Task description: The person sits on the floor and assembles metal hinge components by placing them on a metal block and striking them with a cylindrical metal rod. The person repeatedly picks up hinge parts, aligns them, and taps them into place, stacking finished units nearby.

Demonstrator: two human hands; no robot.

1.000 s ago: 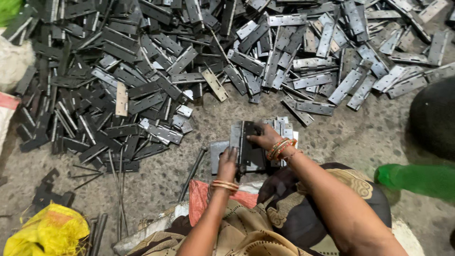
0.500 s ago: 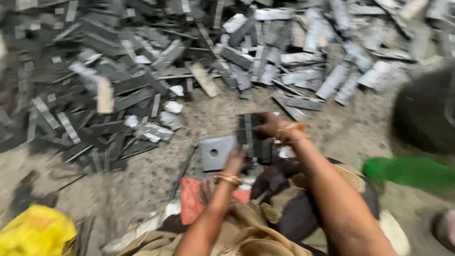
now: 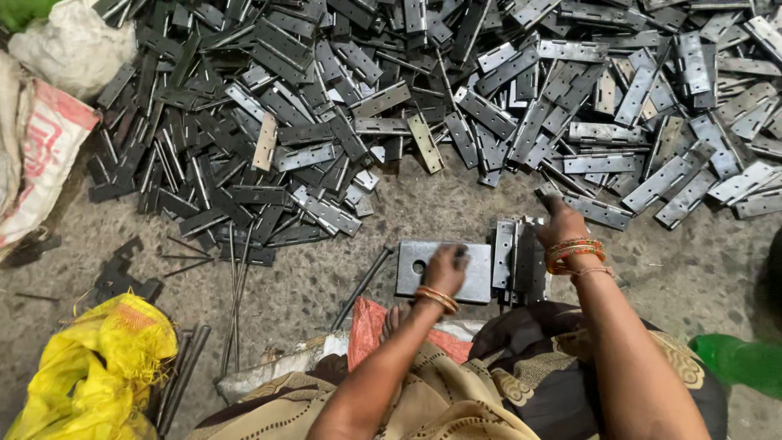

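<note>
On the flat steel plate (image 3: 444, 271) our left hand (image 3: 446, 269) now rests, fingers curled, empty; our right hand (image 3: 560, 223), having released the hinge, reaches open-fingered toward the hinge pile (image 3: 603, 155).

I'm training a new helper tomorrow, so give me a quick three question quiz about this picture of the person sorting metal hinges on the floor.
1. True or false: the left hand rests on a flat metal plate with a round hole.
2. Which way does the right hand reach? A) toward the yellow bag B) toward the pile of hinges C) toward the green bottle
3. Fill in: a small stack of hinges stands just ____ of the plate, as seen in the picture.

Key: 1 true; 2 B; 3 right
</note>
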